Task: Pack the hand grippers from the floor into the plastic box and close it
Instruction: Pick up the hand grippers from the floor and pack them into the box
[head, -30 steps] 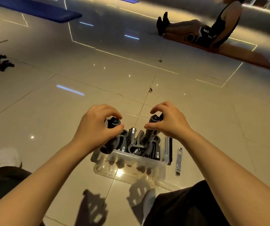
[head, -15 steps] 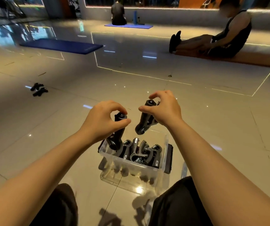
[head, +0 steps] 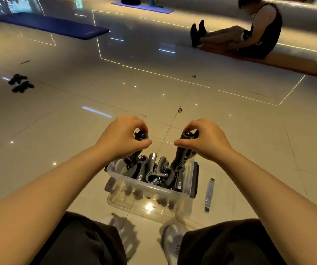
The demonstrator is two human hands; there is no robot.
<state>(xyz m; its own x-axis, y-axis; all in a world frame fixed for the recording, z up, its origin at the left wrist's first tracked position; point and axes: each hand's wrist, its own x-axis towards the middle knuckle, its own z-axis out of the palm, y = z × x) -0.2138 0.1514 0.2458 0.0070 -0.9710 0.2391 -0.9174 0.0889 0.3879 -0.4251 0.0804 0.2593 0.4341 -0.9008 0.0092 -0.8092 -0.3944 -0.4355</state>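
My left hand (head: 122, 139) and right hand (head: 204, 141) each pinch a black spring-loaded hand gripper (head: 182, 153), long axes near upright. Both hang over the clear plastic box (head: 150, 190) on the floor, lower ends already among those packed, so I judge straight down suits.

The left hand (head: 122, 138) is covering most of the hand gripper (head: 134, 159) it is pinching. The plastic box (head: 150, 190) wall is blurring the packed grippers' lower parts. Two dark objects (head: 20, 83) far left are appearing too small to identify. The seated person (head: 257, 29) is being cropped by the top edge.
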